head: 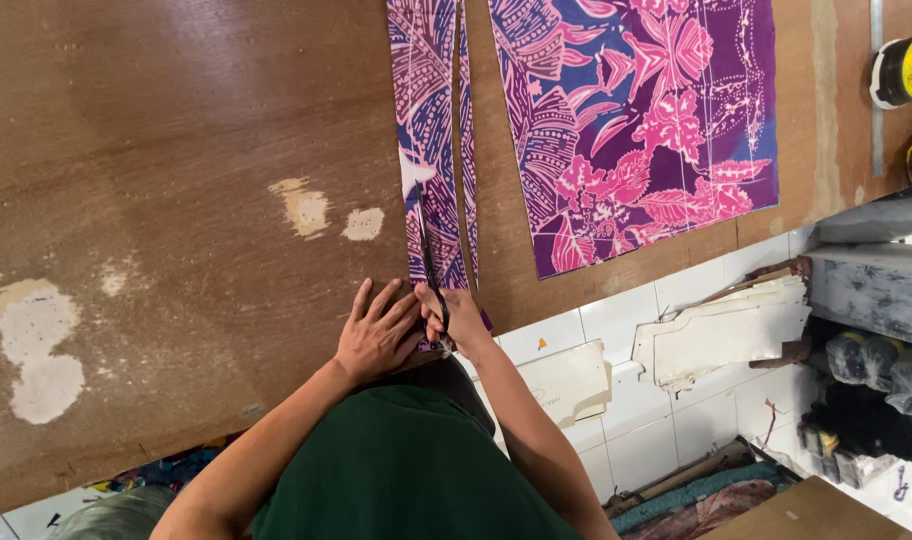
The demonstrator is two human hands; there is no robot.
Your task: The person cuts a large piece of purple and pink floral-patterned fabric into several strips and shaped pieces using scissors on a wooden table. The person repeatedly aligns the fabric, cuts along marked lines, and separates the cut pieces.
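Brown and worn, the wooden table [176, 180] fills most of the view, with pale patches where its surface has flaked away. At its near edge both forearms come up from below and the two hands meet side by side. Left hand [376, 335] lies palm down on the wood, fingers spread and flat, pressing on the near end of a strip of cloth [426, 150] without gripping it. Right hand [454, 318] is just beside it, closed around the handles of a pair of scissors [432, 270], whose dark blades point away from the person and lie along the strip. The blades seem to sit inside a cut in the cloth, though they are too thin to tell how far apart they stand.

That strip is long and narrow, printed in purple, blue and pink with leaf shapes, and runs from the hands straight to the far edge of the view; a thinner sliver lies just beside it on its right. Well apart to the right lies a broad sheet of the same print [641, 120], flat on the table. Below the table edge, pale card shapes [726, 335] rest on a white tiled floor [636, 450].
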